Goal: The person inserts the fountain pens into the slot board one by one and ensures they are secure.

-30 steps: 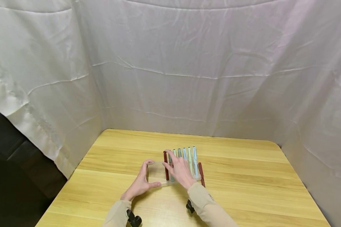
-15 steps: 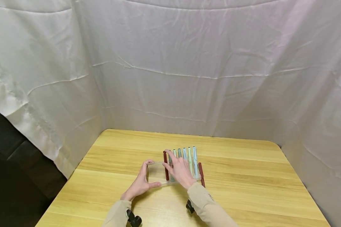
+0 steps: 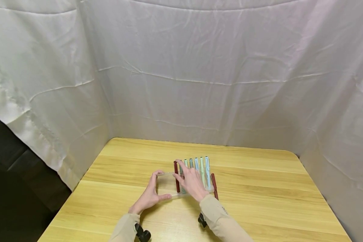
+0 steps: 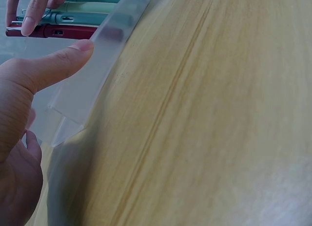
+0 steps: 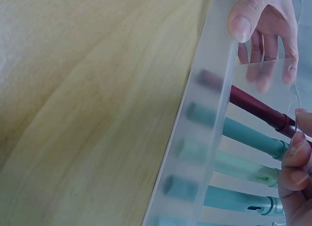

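A clear plastic case [image 3: 164, 183] lies on the table with a row of pens in it. My left hand [image 3: 149, 195] grips its left end, thumb on the near wall and fingers at the far edge. The right hand [image 3: 194, 183] reaches over the row and pinches a dark red pen [image 3: 177, 186], the leftmost one, near its clip end. Beside it lie a teal pen [image 5: 251, 137], a pale green pen [image 5: 246, 166] and others, partly covered by my right hand. At the row's right end is a light blue pen [image 3: 207, 168].
Another dark red pen [image 3: 214, 186] lies just right of the case. The wooden table [image 3: 260, 195] spreads around it, with pale curtains [image 3: 199, 101] behind and at both sides. A dark area [image 3: 15, 181] lies past the table's left edge.
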Demonstrator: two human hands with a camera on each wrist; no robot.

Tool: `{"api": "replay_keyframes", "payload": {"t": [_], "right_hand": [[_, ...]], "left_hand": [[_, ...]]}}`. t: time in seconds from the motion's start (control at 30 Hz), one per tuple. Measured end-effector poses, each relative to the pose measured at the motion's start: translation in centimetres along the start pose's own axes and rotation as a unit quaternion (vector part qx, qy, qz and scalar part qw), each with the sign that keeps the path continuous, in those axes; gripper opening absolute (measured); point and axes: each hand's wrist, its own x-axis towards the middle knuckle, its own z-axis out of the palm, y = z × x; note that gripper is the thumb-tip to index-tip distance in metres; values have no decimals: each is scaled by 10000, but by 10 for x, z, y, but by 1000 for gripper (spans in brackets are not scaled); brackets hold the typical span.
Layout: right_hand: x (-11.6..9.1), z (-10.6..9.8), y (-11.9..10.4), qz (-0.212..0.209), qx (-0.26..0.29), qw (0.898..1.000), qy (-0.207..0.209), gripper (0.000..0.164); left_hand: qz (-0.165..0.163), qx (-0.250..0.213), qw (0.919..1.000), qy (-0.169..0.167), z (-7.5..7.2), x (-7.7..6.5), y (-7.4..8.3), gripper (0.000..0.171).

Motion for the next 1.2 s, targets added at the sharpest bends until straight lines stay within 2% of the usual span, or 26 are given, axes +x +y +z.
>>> {"api": "replay_keyframes", "payload": {"t": [0.2, 0.4, 0.63, 0.73, 0.83, 0.97, 1.1, 1.2], "right_hand": [[-3, -3, 1, -120, 107, 9999, 16, 59], [-16, -14, 11, 201, 665, 9976, -1, 64], [-38, -39, 39, 517, 1138, 9914, 381, 61], [-48, -50, 58, 724, 1449, 9848, 635, 57], [-58, -59, 79, 1071, 1901, 9724, 832, 52], [-68, -66, 103, 1760, 2626, 9453, 806, 47], [-74, -68, 118, 2310, 3146, 9198, 414, 49], [-77, -68, 124, 2565, 3290, 9088, 71, 52]], "left_hand": [[52, 68, 10000, -1, 0, 1, 0, 96], [11, 64, 10000, -34, 1, 1, -1, 99], [-4, 73, 10000, 1, 1, 1, -1, 99], [-31, 89, 10000, -1, 1, 1, -1, 100], [-26, 89, 10000, -10, 1, 1, -1, 100], [-56, 57, 10000, -7, 0, 1, -1, 99], [-83, 85, 9999, -4, 0, 1, 0, 99], [-93, 103, 9999, -6, 1, 1, -1, 99]]}}
